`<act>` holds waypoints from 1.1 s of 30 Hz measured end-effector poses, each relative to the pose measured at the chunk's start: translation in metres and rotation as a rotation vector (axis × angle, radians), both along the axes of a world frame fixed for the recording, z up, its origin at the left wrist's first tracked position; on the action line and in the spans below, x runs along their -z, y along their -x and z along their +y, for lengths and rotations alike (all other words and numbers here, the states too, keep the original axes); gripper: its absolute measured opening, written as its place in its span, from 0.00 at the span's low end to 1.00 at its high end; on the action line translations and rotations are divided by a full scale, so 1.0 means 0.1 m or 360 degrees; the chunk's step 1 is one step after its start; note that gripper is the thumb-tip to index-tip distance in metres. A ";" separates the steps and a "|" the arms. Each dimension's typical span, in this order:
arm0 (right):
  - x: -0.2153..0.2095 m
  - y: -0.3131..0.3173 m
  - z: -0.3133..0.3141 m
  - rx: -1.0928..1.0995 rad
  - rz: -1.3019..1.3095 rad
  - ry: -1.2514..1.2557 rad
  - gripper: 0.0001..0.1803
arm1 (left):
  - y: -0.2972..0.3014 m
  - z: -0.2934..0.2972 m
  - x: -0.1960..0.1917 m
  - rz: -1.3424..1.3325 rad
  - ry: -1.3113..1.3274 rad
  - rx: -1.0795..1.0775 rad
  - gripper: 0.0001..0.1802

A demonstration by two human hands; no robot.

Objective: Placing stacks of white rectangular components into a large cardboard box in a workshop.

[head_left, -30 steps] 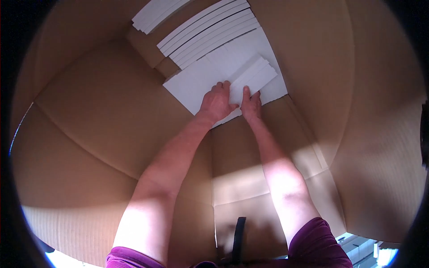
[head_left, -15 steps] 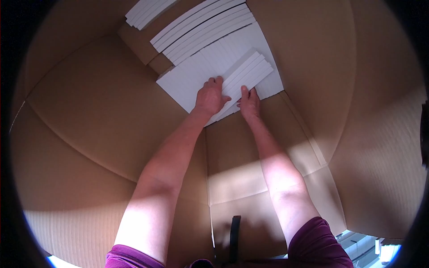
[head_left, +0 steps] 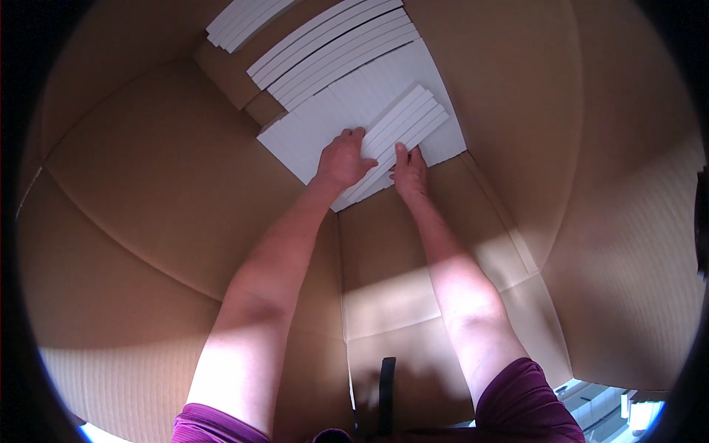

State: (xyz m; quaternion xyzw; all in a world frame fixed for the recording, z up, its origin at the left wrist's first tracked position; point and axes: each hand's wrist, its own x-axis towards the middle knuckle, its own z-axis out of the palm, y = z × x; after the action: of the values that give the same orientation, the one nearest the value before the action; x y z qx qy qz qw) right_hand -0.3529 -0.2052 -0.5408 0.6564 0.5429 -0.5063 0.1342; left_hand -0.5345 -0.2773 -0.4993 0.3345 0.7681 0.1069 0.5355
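Note:
A small bundle of long white strips (head_left: 408, 122) lies slantwise on a layer of white pieces (head_left: 310, 129) at the bottom of a deep cardboard box. My left hand (head_left: 342, 159) holds the bundle's left side near its close end, thumb reaching over the strips. My right hand (head_left: 410, 173) grips its right edge, with the thumb against the side and the other fingers partly hidden. At the far end, the strip ends are slightly uneven.
Brown cardboard walls (head_left: 148, 184) surround both arms. Farther off lie rows of stacked white strips (head_left: 340, 55) and another white stack (head_left: 247, 22) at the upper left. A black strap (head_left: 387, 395) hangs at the near wall.
The bundle has shifted slightly toward me and left, and more of its near end shows. My left hand has moved a little down and left; the right hand barely moved.

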 end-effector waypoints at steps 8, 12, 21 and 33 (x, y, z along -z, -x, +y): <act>0.12 -0.08 -0.04 0.0000 -0.0055 -0.0036 0.27 | -0.15 0.10 -0.12 0.0178 0.0128 0.0002 0.38; 0.14 -0.11 -0.09 0.0027 -0.0028 -0.0117 0.27 | -0.27 0.14 0.00 0.0275 0.0197 -0.0075 0.31; -0.04 0.08 -0.07 0.0076 -0.0001 -0.0013 0.27 | 0.30 0.10 -0.34 0.0502 -0.0024 -0.0150 0.29; 0.12 -0.06 -0.11 -0.0028 -0.0082 -0.0104 0.27 | 1.99 0.74 -0.39 0.1193 -0.0121 0.0058 0.31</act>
State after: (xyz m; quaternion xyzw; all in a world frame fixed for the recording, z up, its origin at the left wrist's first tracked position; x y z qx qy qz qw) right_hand -0.3468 -0.2162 -0.5524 0.6685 0.5611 -0.4702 0.1311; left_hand -0.7338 -0.2034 -0.4602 0.3837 0.9001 -0.0040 0.2062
